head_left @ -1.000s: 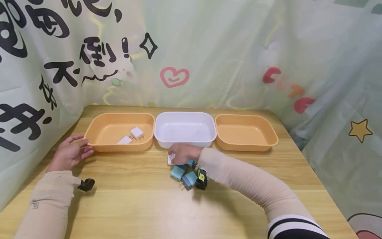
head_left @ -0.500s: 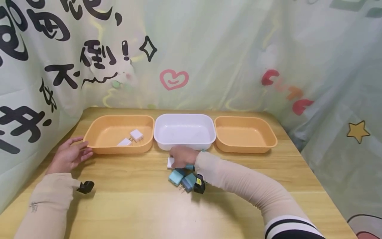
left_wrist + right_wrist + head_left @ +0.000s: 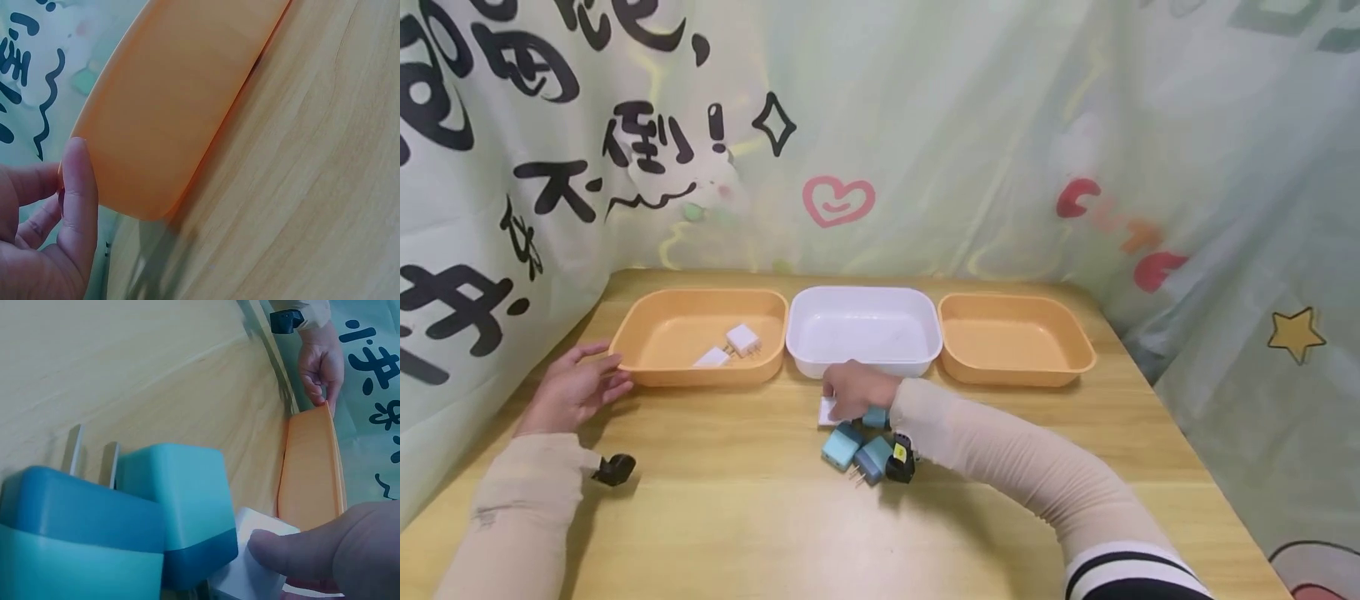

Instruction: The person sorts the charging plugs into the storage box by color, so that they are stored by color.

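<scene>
My left hand (image 3: 572,390) holds the near left corner of the left orange tray (image 3: 700,375). In the left wrist view its thumb (image 3: 79,187) presses the outer wall, with the other fingers behind the rim. My right hand (image 3: 859,390) is low over the table in front of the white tray (image 3: 865,367), gripping a white plug-in charger (image 3: 240,572). Its thumb (image 3: 281,550) lies across the charger; the other fingers are mostly hidden. Close beside it lie several two-tone teal and blue chargers (image 3: 841,446), one with its metal prongs (image 3: 75,450) pointing up in the right wrist view.
Two white chargers (image 3: 742,338) lie inside the left orange tray. Another orange tray (image 3: 1015,375) stands at the right of the row. A printed curtain (image 3: 925,167) hangs behind the wooden table (image 3: 737,517). A small black camera (image 3: 900,458) sits at the right wrist.
The white charger under my right hand and a teal charger beside it have shifted slightly toward the near left. My left hand stays at the tray corner.
</scene>
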`<state>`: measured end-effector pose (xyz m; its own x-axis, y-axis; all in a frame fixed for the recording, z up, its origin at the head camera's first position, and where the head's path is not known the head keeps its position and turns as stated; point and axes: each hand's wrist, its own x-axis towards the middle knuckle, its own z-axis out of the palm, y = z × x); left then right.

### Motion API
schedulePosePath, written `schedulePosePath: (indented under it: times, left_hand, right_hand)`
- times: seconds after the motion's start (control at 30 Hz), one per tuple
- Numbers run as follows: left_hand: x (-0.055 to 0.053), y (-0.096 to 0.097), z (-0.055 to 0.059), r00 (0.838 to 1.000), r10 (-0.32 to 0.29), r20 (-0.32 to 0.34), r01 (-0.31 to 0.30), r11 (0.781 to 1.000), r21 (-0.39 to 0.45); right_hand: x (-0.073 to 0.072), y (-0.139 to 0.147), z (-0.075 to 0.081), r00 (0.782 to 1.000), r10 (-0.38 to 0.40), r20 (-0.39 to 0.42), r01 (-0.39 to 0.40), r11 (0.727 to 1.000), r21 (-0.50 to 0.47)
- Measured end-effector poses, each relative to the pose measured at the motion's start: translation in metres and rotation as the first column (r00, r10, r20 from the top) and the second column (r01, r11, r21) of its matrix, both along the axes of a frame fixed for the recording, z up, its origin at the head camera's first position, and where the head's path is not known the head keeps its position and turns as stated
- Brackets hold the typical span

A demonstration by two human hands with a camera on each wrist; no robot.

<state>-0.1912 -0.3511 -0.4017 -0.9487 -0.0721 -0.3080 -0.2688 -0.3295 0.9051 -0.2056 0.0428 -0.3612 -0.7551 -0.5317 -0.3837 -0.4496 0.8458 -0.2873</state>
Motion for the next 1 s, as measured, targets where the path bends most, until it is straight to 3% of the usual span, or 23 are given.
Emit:
schedulePosePath:
  times: [0.17, 0.47, 1.0]
  left_hand:
    - [0.004, -0.003, -0.005, 1.0, 0.005, 0.004, -0.005, 1.0, 0.007]
    - [0.0, -0.002, -0.001, 1.0, 0.007, -0.001, -0.007, 1.0, 0.003]
    - [0.001, 0.002, 0.003, 1.0, 0.014, 0.009, -0.014, 1.0, -0.007]
  right_hand:
    - [0.001, -0.002, -0.001, 1.0, 0.012, -0.002, -0.012, 0.999, -0.037]
    - [-0.004, -0.005, 0.011, 0.999, 0.008, -0.032, -0.009, 0.999, -0.05]
    - [-0.01, -0.01, 0.035, 0.999, 0.031, 0.027, -0.028, 0.994, -0.106]
